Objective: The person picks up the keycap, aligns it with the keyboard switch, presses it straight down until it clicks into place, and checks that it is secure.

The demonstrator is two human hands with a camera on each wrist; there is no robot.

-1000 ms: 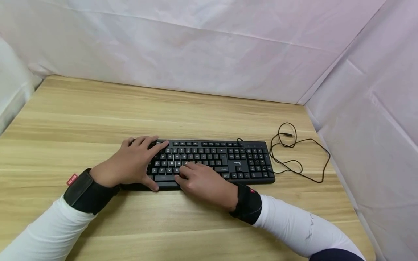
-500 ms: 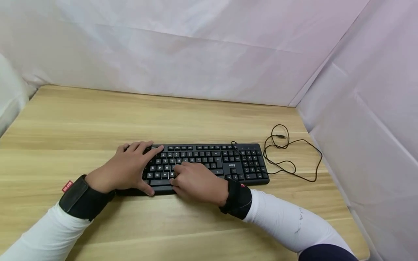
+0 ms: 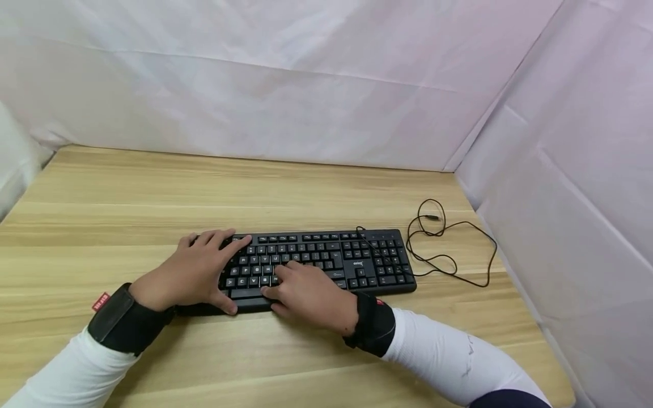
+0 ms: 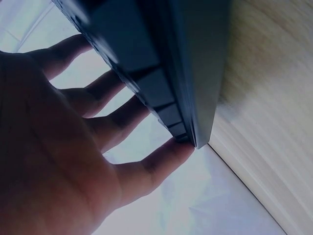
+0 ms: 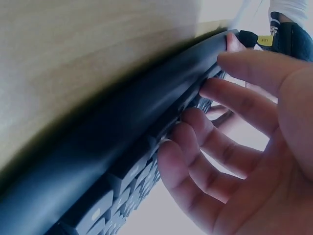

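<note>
A black wired keyboard (image 3: 358, 263) lies flat on the wooden table. Over its left end my left hand (image 3: 191, 277) rests with fingers spread, hiding the leftmost keys. The thumb is at the front edge and the index fingertip reaches the top key row. In the left wrist view, fingertips of the left hand (image 4: 54, 147) touch the keys and far edge. My right hand (image 3: 311, 294) lies over the middle of the keyboard, index finger extended onto the letter keys, thumb by the space bar. The right wrist view has the right hand (image 5: 244, 166) with loosely bent fingers at the keys.
The keyboard's thin black cable (image 3: 454, 272) lies in loose loops to its right, with the plug (image 3: 432, 217) among them. Whitish fabric walls (image 3: 255, 90) stand behind the wooden table (image 3: 229, 187) and along both sides.
The head view has tilted, so keyboard and hands sit lower and further left. My right fingers have shifted slightly over the keys. My left hand keeps its place on the keyboard.
</note>
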